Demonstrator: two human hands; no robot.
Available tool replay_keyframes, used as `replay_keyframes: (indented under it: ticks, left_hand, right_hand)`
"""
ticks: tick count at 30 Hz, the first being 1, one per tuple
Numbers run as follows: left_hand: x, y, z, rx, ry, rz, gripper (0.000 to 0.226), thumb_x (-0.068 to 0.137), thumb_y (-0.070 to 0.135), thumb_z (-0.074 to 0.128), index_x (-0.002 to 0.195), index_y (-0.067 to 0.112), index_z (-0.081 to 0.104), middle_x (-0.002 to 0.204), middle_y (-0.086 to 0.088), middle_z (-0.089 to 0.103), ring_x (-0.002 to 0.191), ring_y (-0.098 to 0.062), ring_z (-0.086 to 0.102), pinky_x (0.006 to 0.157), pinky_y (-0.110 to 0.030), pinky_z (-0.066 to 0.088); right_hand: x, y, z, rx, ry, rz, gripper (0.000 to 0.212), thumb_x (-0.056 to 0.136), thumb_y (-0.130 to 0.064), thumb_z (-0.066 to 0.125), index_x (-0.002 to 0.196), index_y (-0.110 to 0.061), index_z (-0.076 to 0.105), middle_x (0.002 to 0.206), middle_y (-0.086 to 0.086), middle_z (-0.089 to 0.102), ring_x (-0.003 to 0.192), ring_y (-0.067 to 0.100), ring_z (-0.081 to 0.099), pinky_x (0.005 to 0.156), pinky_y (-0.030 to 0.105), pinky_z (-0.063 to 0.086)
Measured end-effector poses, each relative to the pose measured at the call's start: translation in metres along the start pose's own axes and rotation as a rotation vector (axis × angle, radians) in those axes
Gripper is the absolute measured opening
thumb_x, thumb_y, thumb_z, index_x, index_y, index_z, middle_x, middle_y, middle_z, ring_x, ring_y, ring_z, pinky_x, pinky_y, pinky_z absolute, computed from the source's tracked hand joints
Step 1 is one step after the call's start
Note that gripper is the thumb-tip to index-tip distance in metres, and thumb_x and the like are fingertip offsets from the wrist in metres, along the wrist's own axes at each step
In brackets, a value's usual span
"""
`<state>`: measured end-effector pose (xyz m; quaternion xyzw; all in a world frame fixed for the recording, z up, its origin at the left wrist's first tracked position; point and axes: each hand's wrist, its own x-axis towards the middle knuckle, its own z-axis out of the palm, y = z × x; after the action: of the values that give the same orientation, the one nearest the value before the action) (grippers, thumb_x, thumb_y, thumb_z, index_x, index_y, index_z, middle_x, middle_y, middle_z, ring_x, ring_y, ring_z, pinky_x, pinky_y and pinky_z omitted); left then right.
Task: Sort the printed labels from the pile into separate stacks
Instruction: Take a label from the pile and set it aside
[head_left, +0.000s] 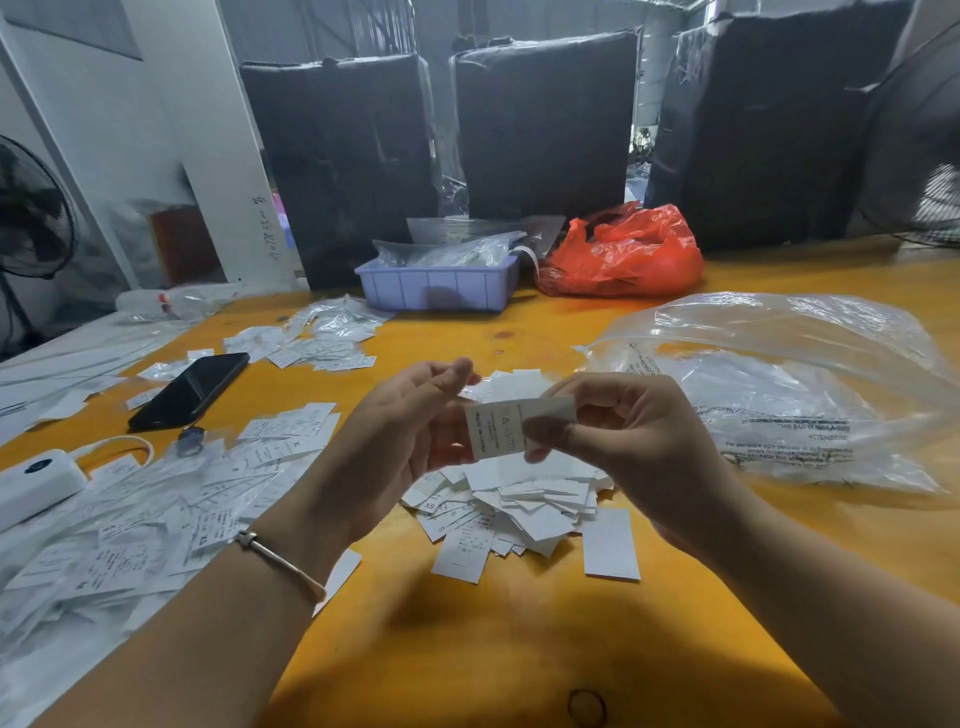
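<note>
A loose pile of white printed labels lies on the yellow table just beyond my hands. Above it I hold one white label with dark print. My right hand pinches its right end between thumb and fingers. My left hand is raised palm-up at the label's left end, fingers loosely bent, and its fingertips lie behind the paper, so its hold is unclear. A broad spread of labels covers the table at the left, and a smaller scatter of labels lies farther back.
A black phone and a white device with a cable sit at the left. A clear plastic bag lies at the right. A blue tray, a red bag and black wrapped bales stand behind.
</note>
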<state>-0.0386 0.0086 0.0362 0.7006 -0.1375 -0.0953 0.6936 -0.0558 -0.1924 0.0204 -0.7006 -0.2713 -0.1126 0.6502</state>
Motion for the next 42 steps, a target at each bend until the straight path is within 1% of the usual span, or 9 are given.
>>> replay_keyframes:
  ticks: [3, 7, 10, 16, 20, 22, 28, 35, 42]
  left_hand:
    - [0.0, -0.002, 0.001, 0.078, -0.062, -0.078, 0.049, 0.074, 0.047, 0.073, 0.109, 0.013, 0.068, 0.085, -0.001, 0.072, 0.076, -0.009, 0.069, 0.066, -0.019, 0.054]
    - [0.0, -0.005, -0.002, 0.147, -0.123, -0.026, 0.01, 0.075, 0.019, 0.076, 0.084, 0.015, 0.076, 0.083, -0.004, 0.07, 0.074, -0.012, 0.065, 0.062, -0.018, 0.052]
    - [0.002, -0.007, -0.005, 0.175, -0.029, 0.047, 0.014, 0.069, 0.022, 0.079, 0.08, 0.014, 0.076, 0.077, -0.006, 0.072, 0.07, -0.015, 0.066, 0.063, -0.021, 0.052]
    - [0.003, -0.007, -0.003, 0.164, 0.043, 0.155, 0.035, 0.065, 0.029, 0.077, 0.083, 0.003, 0.064, 0.077, -0.009, 0.073, 0.067, -0.018, 0.068, 0.064, -0.024, 0.054]
    - [0.002, -0.005, -0.002, 0.129, 0.026, 0.215, 0.038, 0.067, 0.024, 0.078, 0.087, -0.003, 0.06, 0.083, -0.014, 0.075, 0.071, -0.022, 0.071, 0.062, -0.023, 0.054]
    - [0.0, -0.004, -0.001, 0.151, 0.032, 0.249, 0.036, 0.068, 0.021, 0.079, 0.087, -0.002, 0.059, 0.08, -0.012, 0.074, 0.067, -0.02, 0.068, 0.059, -0.021, 0.05]
    - [-0.001, -0.004, 0.001, 0.159, 0.067, 0.3, 0.035, 0.068, 0.017, 0.077, 0.1, 0.01, 0.067, 0.076, -0.004, 0.074, 0.062, -0.012, 0.065, 0.055, -0.016, 0.047]
    - [-0.001, -0.005, 0.001, 0.243, 0.0, 0.296, 0.016, 0.077, 0.02, 0.074, 0.085, 0.007, 0.07, 0.073, -0.001, 0.071, 0.064, -0.011, 0.064, 0.057, -0.017, 0.047]
    - [-0.001, -0.008, -0.001, 0.437, -0.23, 0.099, 0.02, 0.074, 0.03, 0.075, 0.082, 0.011, 0.074, 0.084, -0.012, 0.073, 0.072, -0.014, 0.066, 0.06, -0.015, 0.047]
  right_hand:
    - [-0.001, 0.0, 0.001, -0.097, -0.054, -0.023, 0.008, 0.079, -0.005, 0.072, 0.073, 0.001, 0.071, 0.078, 0.012, 0.071, 0.081, 0.027, 0.07, 0.076, 0.049, 0.057]
    - [0.0, 0.002, 0.004, -0.227, -0.094, -0.084, 0.002, 0.078, 0.001, 0.073, 0.076, 0.003, 0.073, 0.078, 0.008, 0.072, 0.076, 0.022, 0.069, 0.075, 0.045, 0.057]
    - [0.002, 0.005, -0.002, -0.284, 0.113, -0.079, 0.003, 0.081, 0.0, 0.07, 0.084, -0.002, 0.07, 0.079, 0.005, 0.072, 0.076, 0.019, 0.07, 0.072, 0.04, 0.057]
    - [0.005, 0.011, -0.014, -0.253, 0.311, 0.069, 0.052, 0.088, 0.002, 0.06, 0.131, -0.027, 0.055, 0.075, 0.01, 0.071, 0.06, 0.02, 0.07, 0.06, 0.027, 0.058]
    - [0.004, 0.012, -0.005, -0.199, 0.071, 0.213, 0.026, 0.09, 0.003, 0.051, 0.097, -0.006, 0.075, 0.077, 0.015, 0.072, 0.066, 0.026, 0.069, 0.064, 0.032, 0.057]
    - [0.002, 0.011, 0.0, -0.007, -0.08, 0.291, 0.021, 0.092, -0.015, 0.057, 0.092, -0.003, 0.075, 0.084, 0.016, 0.073, 0.077, 0.031, 0.069, 0.075, 0.034, 0.056]
    - [0.001, 0.01, -0.002, 0.095, -0.181, 0.208, 0.066, 0.07, -0.067, 0.065, 0.097, -0.007, 0.074, 0.09, 0.013, 0.074, 0.082, 0.027, 0.07, 0.081, 0.031, 0.055]
    - [0.001, 0.011, 0.002, 0.034, -0.05, 0.111, 0.021, 0.082, -0.016, 0.066, 0.089, 0.003, 0.073, 0.076, 0.015, 0.072, 0.065, 0.021, 0.067, 0.061, 0.021, 0.053]
    - [0.002, 0.009, -0.003, -0.089, -0.066, 0.05, 0.008, 0.082, -0.008, 0.069, 0.078, -0.002, 0.073, 0.067, 0.012, 0.069, 0.059, 0.018, 0.065, 0.057, 0.025, 0.053]
